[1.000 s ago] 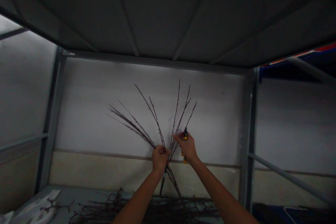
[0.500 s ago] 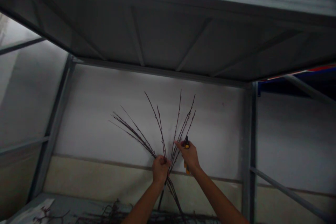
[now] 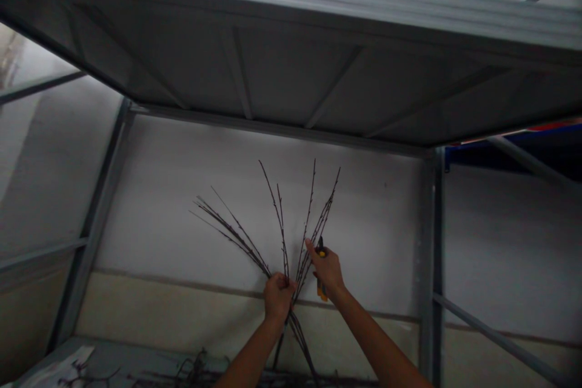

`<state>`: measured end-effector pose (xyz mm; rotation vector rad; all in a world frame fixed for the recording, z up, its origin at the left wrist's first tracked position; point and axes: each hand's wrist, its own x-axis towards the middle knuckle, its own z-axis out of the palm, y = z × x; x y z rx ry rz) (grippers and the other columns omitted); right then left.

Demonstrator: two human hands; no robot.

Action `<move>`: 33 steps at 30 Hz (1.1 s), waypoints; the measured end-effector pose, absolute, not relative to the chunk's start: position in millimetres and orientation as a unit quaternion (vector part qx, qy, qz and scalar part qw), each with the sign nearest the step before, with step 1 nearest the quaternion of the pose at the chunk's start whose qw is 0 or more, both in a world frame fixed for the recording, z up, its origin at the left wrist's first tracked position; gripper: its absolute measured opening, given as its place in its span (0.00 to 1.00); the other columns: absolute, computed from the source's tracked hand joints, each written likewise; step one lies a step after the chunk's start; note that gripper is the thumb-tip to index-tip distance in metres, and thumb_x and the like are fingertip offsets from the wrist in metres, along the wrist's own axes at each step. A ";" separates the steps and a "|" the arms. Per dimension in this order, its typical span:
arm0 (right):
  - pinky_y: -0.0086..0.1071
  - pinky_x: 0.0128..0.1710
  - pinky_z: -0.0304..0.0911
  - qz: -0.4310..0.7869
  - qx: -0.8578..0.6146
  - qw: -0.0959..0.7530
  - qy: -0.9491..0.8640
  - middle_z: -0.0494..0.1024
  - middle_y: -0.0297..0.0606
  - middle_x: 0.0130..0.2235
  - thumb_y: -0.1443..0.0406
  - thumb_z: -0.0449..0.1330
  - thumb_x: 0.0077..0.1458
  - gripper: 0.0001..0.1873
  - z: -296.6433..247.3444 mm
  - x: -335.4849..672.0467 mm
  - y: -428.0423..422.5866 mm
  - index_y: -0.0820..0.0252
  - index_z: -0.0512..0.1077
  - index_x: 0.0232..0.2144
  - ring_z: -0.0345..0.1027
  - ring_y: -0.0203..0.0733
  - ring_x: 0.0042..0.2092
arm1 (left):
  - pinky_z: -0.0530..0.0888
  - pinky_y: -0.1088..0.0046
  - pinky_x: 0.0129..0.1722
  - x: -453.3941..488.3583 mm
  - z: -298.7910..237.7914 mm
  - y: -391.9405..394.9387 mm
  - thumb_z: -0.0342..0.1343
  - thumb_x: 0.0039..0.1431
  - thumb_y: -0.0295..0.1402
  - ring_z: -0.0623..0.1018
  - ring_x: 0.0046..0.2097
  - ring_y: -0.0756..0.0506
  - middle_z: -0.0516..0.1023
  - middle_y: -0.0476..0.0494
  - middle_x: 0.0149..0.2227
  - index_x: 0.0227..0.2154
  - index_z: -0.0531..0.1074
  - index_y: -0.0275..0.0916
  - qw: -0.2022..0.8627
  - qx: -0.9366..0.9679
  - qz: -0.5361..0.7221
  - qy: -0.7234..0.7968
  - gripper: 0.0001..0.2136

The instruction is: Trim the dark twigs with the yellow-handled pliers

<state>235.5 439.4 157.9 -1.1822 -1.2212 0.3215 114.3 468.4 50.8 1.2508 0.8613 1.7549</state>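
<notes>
My left hand [image 3: 278,298] is closed round a bunch of thin dark budded twigs [image 3: 240,240] where their stems cross. The upper ends fan out to the left, middle and right; the cut ends spread below the fist. My right hand [image 3: 328,268] holds yellow-and-black pruning shears [image 3: 322,291] in its palm, with the dark tip pointing up. Its thumb and forefinger reach to the right-hand twigs [image 3: 313,233] and seem to touch them. Whether the shears' blades are apart is too small to tell.
A grey metal shelf [image 3: 291,73] hangs overhead, with metal posts at the left [image 3: 97,218] and right [image 3: 437,254]. Behind stands a white wall [image 3: 182,163]. More dark twigs [image 3: 195,370] and a white sheet [image 3: 63,367] lie on the lower shelf [image 3: 118,351].
The middle twigs have shifted slightly right, and the right-hand twigs lie closer together. My right hand has moved slightly. The camera view has tilted a little upward.
</notes>
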 end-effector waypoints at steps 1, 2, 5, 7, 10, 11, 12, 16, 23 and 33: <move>0.30 0.19 0.63 0.149 -0.522 0.645 -0.537 0.72 0.34 0.21 0.37 0.63 0.43 0.31 158.5 235.2 438.7 0.59 0.71 0.25 0.66 0.40 0.23 | 0.60 0.78 0.13 114.0 51.1 467.8 0.66 0.46 0.36 0.66 0.14 0.52 0.67 0.57 0.16 0.21 0.66 0.41 0.398 0.495 0.693 0.341 0.12; 0.30 0.18 0.63 0.156 -0.524 0.643 -0.537 0.72 0.34 0.21 0.37 0.63 0.44 0.31 159.3 234.8 438.0 0.59 0.71 0.25 0.66 0.40 0.23 | 0.60 0.78 0.14 113.6 51.4 467.2 0.66 0.46 0.35 0.66 0.14 0.52 0.67 0.57 0.16 0.21 0.66 0.41 0.396 0.496 0.693 0.341 0.12; 0.30 0.18 0.65 0.172 -0.527 0.637 -0.535 0.72 0.35 0.21 0.37 0.63 0.44 0.30 161.4 233.0 436.5 0.59 0.70 0.25 0.68 0.40 0.24 | 0.60 0.78 0.14 112.8 51.6 465.9 0.66 0.47 0.35 0.65 0.14 0.51 0.66 0.57 0.15 0.20 0.65 0.41 0.396 0.497 0.693 0.341 0.13; 0.30 0.19 0.66 0.181 -0.529 0.635 -0.533 0.73 0.35 0.22 0.37 0.63 0.45 0.31 162.7 231.4 435.8 0.59 0.70 0.26 0.69 0.41 0.25 | 0.60 0.77 0.14 112.8 51.6 465.5 0.66 0.47 0.35 0.65 0.14 0.51 0.65 0.57 0.14 0.20 0.65 0.41 0.395 0.497 0.693 0.341 0.13; 0.31 0.21 0.68 0.196 -0.531 0.627 -0.536 0.75 0.38 0.25 0.38 0.64 0.45 0.31 164.8 230.1 433.8 0.60 0.72 0.26 0.71 0.42 0.28 | 0.60 0.77 0.15 113.0 52.5 465.6 0.67 0.46 0.35 0.65 0.14 0.51 0.64 0.58 0.13 0.19 0.64 0.41 0.395 0.496 0.694 0.342 0.14; 0.31 0.21 0.68 0.201 -0.531 0.621 -0.540 0.76 0.40 0.26 0.38 0.65 0.44 0.30 165.5 230.5 432.5 0.61 0.72 0.26 0.72 0.43 0.29 | 0.60 0.78 0.15 113.0 53.1 465.6 0.67 0.45 0.35 0.65 0.14 0.51 0.64 0.58 0.13 0.19 0.64 0.41 0.395 0.495 0.694 0.342 0.15; 0.32 0.22 0.69 0.207 -0.532 0.615 -0.544 0.77 0.41 0.26 0.39 0.66 0.44 0.30 166.1 231.8 430.8 0.62 0.73 0.26 0.72 0.44 0.29 | 0.60 0.78 0.15 113.0 53.6 465.7 0.68 0.45 0.35 0.65 0.14 0.51 0.64 0.58 0.13 0.19 0.65 0.41 0.396 0.493 0.695 0.342 0.15; 0.31 0.24 0.69 0.215 -0.547 0.585 -0.558 0.78 0.45 0.28 0.43 0.69 0.41 0.28 163.6 248.8 418.9 0.63 0.73 0.24 0.75 0.47 0.34 | 0.60 0.78 0.15 111.5 54.6 465.9 0.70 0.45 0.37 0.66 0.14 0.52 0.66 0.57 0.15 0.20 0.66 0.40 0.407 0.488 0.693 0.342 0.15; 0.31 0.25 0.67 0.233 -0.597 0.527 -0.558 0.81 0.52 0.32 0.42 0.68 0.42 0.28 131.6 302.3 375.6 0.63 0.74 0.25 0.77 0.54 0.41 | 0.67 0.78 0.19 105.9 47.6 466.4 0.62 0.62 0.39 0.68 0.18 0.54 0.71 0.55 0.22 0.30 0.71 0.36 0.441 0.489 0.669 0.344 0.12; 0.34 0.26 0.67 0.246 -0.610 0.476 -0.584 0.81 0.46 0.28 0.41 0.63 0.45 0.26 56.6 312.6 287.6 0.58 0.77 0.26 0.77 0.51 0.32 | 0.71 0.77 0.22 89.1 43.5 459.8 0.58 0.67 0.38 0.71 0.22 0.54 0.73 0.53 0.26 0.33 0.73 0.34 0.451 0.524 0.641 0.333 0.11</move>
